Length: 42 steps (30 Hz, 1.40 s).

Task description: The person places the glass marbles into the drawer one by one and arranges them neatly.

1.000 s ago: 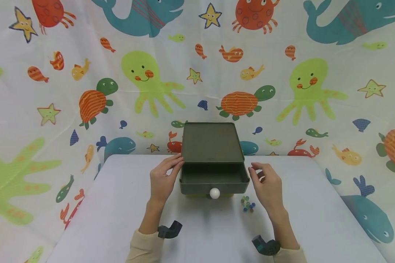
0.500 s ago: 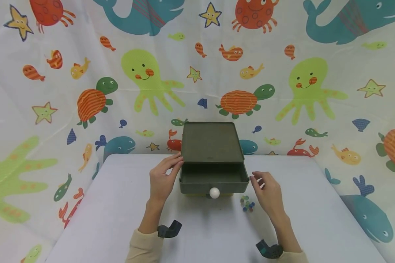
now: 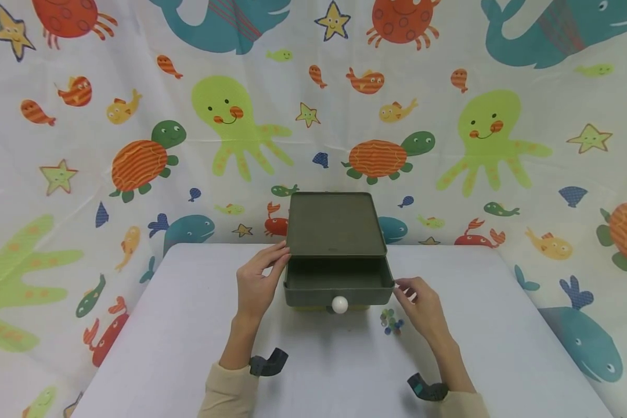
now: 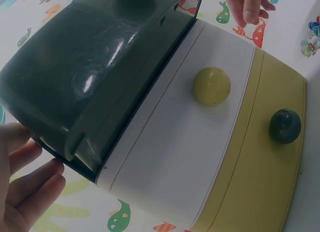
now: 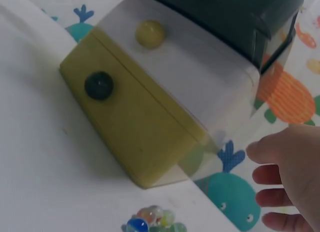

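A small drawer unit [image 3: 337, 223] stands on the table, its dark green top drawer [image 3: 313, 298] pulled out toward me by a white knob [image 3: 339, 305] side. Below it are a white drawer [image 4: 170, 132] with a yellow knob [image 4: 212, 86] and a yellow drawer [image 4: 255, 157] with a dark green knob [image 4: 285, 126], both pushed in. My left hand [image 3: 258, 284] touches the unit's left side with its fingertips, fingers loosely bent. At the green drawer's right front corner is my right hand [image 3: 422, 305], fingers relaxed and holding nothing; whether it touches the drawer is unclear.
A cluster of glass marbles [image 3: 391, 321] lies on the white table [image 3: 188, 331], right of the unit's front and near my right wrist. Behind the table hangs a curtain [image 3: 271, 197] printed with sea animals.
My right hand has moved down slightly along the drawer's right side toward its front corner. The left hand stays at the left side, and the drawer looks unmoved.
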{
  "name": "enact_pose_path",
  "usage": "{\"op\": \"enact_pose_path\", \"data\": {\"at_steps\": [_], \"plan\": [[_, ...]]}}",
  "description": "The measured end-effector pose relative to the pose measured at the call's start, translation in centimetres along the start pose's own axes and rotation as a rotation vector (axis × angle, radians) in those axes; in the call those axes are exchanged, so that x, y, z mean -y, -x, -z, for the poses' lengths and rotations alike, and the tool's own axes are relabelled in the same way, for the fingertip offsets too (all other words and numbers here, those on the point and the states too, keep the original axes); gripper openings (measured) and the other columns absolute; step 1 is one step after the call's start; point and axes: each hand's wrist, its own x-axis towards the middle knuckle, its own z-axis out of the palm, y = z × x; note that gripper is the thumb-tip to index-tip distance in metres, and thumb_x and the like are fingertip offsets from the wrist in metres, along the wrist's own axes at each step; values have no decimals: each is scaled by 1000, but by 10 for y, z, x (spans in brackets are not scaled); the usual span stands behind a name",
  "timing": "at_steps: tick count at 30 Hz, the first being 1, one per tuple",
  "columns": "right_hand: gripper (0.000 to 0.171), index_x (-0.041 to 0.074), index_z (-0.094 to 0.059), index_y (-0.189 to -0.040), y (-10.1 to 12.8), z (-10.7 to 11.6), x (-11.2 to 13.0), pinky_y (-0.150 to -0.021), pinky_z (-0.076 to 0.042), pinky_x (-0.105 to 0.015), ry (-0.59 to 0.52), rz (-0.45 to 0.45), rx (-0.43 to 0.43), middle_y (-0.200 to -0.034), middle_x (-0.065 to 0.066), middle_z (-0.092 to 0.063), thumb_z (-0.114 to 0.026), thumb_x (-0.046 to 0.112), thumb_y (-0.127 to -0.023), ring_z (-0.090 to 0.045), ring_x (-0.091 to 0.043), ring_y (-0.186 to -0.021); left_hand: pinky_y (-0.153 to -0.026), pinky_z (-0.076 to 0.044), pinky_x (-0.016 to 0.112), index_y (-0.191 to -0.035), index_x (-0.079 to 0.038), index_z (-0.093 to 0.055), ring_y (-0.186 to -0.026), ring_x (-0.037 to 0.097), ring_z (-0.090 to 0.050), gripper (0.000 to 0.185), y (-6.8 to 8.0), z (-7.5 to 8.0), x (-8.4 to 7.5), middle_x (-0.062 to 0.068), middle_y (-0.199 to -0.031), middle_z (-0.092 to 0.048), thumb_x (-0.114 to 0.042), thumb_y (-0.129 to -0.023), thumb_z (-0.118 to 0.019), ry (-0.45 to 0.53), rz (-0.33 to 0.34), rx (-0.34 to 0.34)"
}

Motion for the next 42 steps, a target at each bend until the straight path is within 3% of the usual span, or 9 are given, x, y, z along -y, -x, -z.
{"op": "enact_pose_path", "data": {"at_steps": [9, 19, 24, 33, 42], "plan": [[25, 10, -70, -114, 1, -8, -21, -76, -53, -25, -53, -72, 125, -99, -4, -70, -75, 17, -91, -62, -16, -89, -89, -53, 10, -112, -7, -77, -109, 20, -72, 22, 1, 0, -2, 6, -121, -74, -16, -93, -72, -3, 27, 3], [18, 15, -72, -108, 8, -11, -45, -75, -50, -23, -96, -63, 164, -96, 2, -69, -75, 17, -90, -59, -11, -87, -89, -52, 9, -112, -7, -77, -109, 22, -72, 22, 1, -1, -3, 10, -120, -74, -15, -93, -72, -2, 19, -4], [17, 16, -72, -106, 13, -9, -50, -76, -51, -23, -94, -58, 206, -96, 3, -70, -76, 17, -89, -60, -10, -88, -89, -52, 9, -112, -8, -77, -109, 21, -72, 22, 2, -1, -3, 7, -120, -74, -16, -93, -72, -6, 16, -7], [19, 20, -71, -110, 19, -3, -56, -79, -50, -27, -62, -148, 298, -101, 4, -68, -75, 24, -91, -57, -13, -94, -89, -52, 9, -111, -7, -77, -107, 23, -72, 21, 2, -2, 0, 8, -118, -75, -15, -92, -72, 9, -5, -23], [19, 22, -73, -106, 26, -4, -58, -79, -49, -28, -57, -138, 327, -97, 8, -67, -76, 18, -87, -57, -10, -90, -88, -52, 8, -111, -6, -77, -106, 25, -72, 20, 3, -2, 0, 10, -118, -75, -13, -92, -72, 25, -11, -25]]}}
